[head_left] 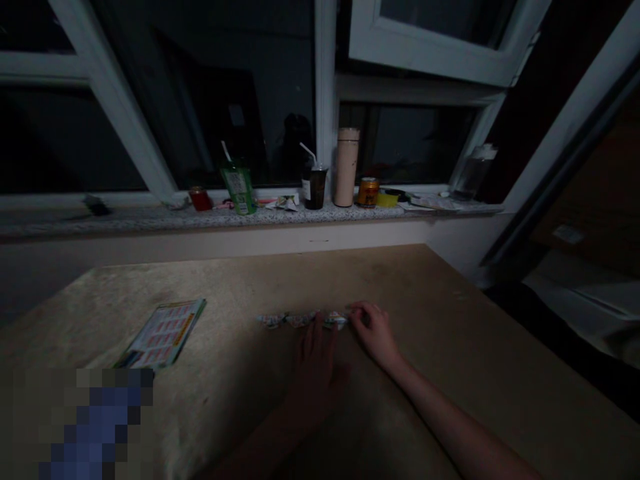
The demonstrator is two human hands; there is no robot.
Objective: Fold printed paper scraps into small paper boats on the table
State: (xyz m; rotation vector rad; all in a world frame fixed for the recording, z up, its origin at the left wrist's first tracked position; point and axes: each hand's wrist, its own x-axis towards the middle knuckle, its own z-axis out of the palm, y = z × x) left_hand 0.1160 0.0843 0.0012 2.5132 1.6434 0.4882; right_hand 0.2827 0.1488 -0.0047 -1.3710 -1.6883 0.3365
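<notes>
Three small folded pieces lie end to end in a row on the tan worktop (235, 400), near its middle: the left piece (270, 321), the middle piece (299, 321) and the right piece (335, 319). They are pale with printed colours, too small and dim to read.

The left hand (316, 367) is palm down just in front of the row, in shadow, its fingers stretched forward and its thumb out to the right. Its grip is apart, with nothing clamped in it; the fingertips reach the row around the middle and right pieces. The right hand (375, 335) rests on its side at the row's right end, fingers curled, thumb and forefinger at the tip of the right piece. Whether that grip is closed on the piece, I cannot tell.

A printed booklet (165, 333) lies flat to the left, well apart from the hands. A pixelated blue shape (95, 427) fills the near left corner.

Beyond the worktop, a speckled sill (280, 216) runs below the dark windows. Along it, left to right, stand a red jar (201, 199), a green cup (239, 190) with a straw, a dark cup (315, 188) with a straw, a pink flask (346, 167), an orange can (369, 193) and a clear bottle (473, 176).
</notes>
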